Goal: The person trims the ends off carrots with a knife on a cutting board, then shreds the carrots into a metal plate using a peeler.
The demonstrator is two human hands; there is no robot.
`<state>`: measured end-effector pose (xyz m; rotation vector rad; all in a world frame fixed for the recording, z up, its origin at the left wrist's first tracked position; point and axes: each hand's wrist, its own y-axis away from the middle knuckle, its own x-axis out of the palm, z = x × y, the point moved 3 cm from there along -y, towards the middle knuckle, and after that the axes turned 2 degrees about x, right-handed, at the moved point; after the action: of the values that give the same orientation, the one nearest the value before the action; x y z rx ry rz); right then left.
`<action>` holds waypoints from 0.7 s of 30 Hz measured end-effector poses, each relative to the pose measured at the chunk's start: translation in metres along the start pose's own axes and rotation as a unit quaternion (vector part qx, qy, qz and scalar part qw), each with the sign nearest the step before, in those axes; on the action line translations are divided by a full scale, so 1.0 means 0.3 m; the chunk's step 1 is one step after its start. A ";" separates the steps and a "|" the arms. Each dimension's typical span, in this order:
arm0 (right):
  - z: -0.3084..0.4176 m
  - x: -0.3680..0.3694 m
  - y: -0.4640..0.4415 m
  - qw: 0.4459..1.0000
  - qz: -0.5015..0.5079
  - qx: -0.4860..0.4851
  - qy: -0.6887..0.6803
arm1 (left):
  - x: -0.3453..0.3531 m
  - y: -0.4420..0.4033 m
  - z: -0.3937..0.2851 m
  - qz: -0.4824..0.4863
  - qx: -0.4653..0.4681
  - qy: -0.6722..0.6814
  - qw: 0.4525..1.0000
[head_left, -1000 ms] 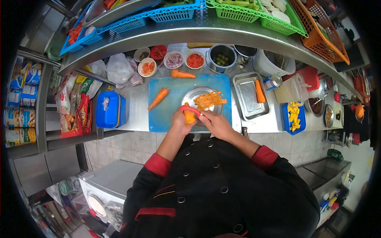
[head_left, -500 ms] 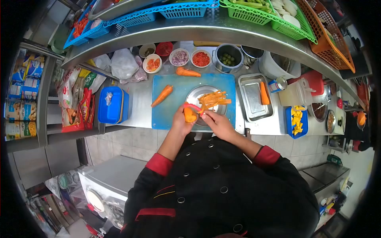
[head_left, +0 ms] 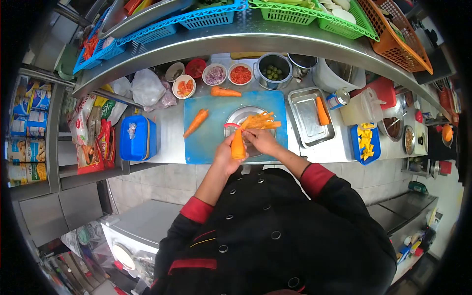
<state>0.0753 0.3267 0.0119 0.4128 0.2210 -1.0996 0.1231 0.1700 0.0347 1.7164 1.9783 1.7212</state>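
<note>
My left hand [head_left: 225, 156] is wrapped round a peeled-looking orange carrot [head_left: 238, 146], its thick end pointing toward me. Closed at the carrot's far end, my right hand [head_left: 263, 141] grips a red peeler [head_left: 232, 125], partly hidden by the fingers and peel. Just beyond both hands, a heap of carrot peelings [head_left: 259, 121] lies over a round steel bowl [head_left: 237, 116]. The bowl rests on a blue cutting board [head_left: 206, 147]. Two more carrots lie on the board: one at its left [head_left: 196, 123], another carrot [head_left: 225, 92] along the far edge.
Right of the board is a steel tray [head_left: 301, 135] holding a carrot [head_left: 322, 111]. Beyond it stand a can [head_left: 338, 99] and a blue container [head_left: 371, 156] with yellow pieces. Bowls of chopped vegetables and a pot [head_left: 274, 64] line the back, under a steel shelf [head_left: 221, 34].
The carrot in my left hand has turned from a sideways tilt to pointing its thick end toward me. My right hand has shifted slightly with the peeler. The camera view has moved a little.
</note>
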 end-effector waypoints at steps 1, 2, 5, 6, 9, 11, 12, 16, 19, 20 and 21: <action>-0.021 0.008 -0.006 1.000 -0.010 0.008 0.009 | 0.001 -0.001 0.005 -0.002 -0.011 0.011 1.000; -0.041 0.014 -0.010 1.000 -0.017 0.014 0.021 | 0.000 -0.002 0.007 -0.004 -0.019 0.025 0.999; 0.079 -0.024 0.065 0.998 -0.010 0.024 -0.061 | -0.045 -0.027 -0.004 -0.076 -0.012 0.078 0.994; 0.127 -0.033 0.097 0.998 -0.005 0.023 -0.059 | -0.042 -0.030 -0.012 -0.078 -0.010 0.082 0.994; 0.244 -0.060 0.193 0.999 0.033 0.007 0.020 | -0.061 -0.047 -0.018 -0.125 0.017 0.075 0.989; 0.245 -0.056 0.219 0.999 0.021 -0.015 0.035 | -0.107 -0.082 -0.014 -0.047 0.039 0.054 0.997; 0.251 -0.058 0.223 0.998 0.008 -0.041 0.049 | -0.096 -0.078 -0.014 -0.046 0.039 0.056 0.997; 0.239 -0.060 0.213 0.996 -0.021 -0.072 0.056 | -0.053 -0.063 -0.017 -0.092 0.042 0.071 0.992; 0.218 -0.051 0.197 0.995 -0.010 -0.077 0.057 | -0.033 -0.046 -0.025 -0.117 0.041 0.066 0.990; 0.213 -0.044 0.188 0.992 -0.029 -0.100 0.065 | -0.029 -0.039 -0.031 -0.125 0.042 0.058 0.990; 0.204 -0.037 0.178 0.989 -0.049 -0.121 0.072 | -0.033 -0.041 -0.033 -0.125 0.041 0.055 0.990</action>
<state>0.1165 0.3303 0.0826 0.2661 0.5019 -1.1241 0.1126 0.1588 0.0242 1.3467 2.2275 1.7045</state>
